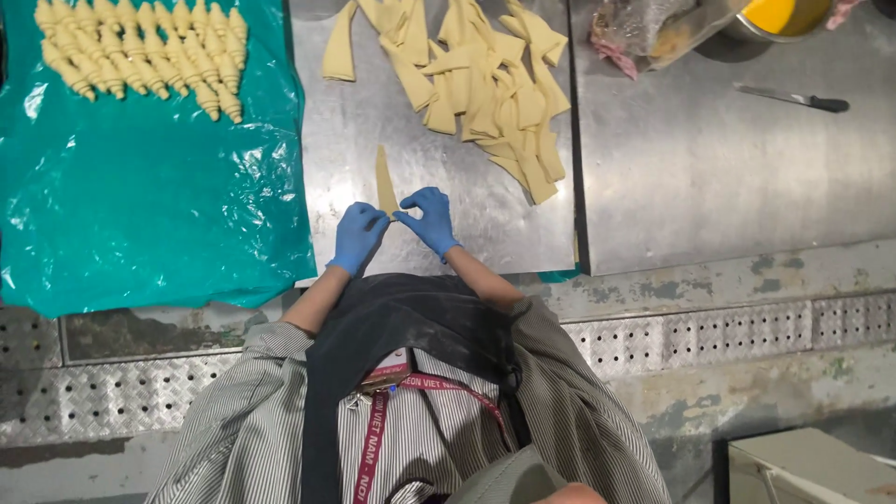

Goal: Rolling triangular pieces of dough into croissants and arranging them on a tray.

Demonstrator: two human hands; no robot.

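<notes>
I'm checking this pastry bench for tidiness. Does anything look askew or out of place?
Mostly orderly. The cut dough triangles lie in a loose, overlapping heap, unlike the neat rolled pieces. A knife lies alone on the steel table.

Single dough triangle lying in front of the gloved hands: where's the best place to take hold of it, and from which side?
Probably at the wide base. The dough triangle lies flat on the steel table, its tip pointing away and its base toward the person, where the left hand and right hand already meet. Come from the near side, one hand on each base corner.
</notes>
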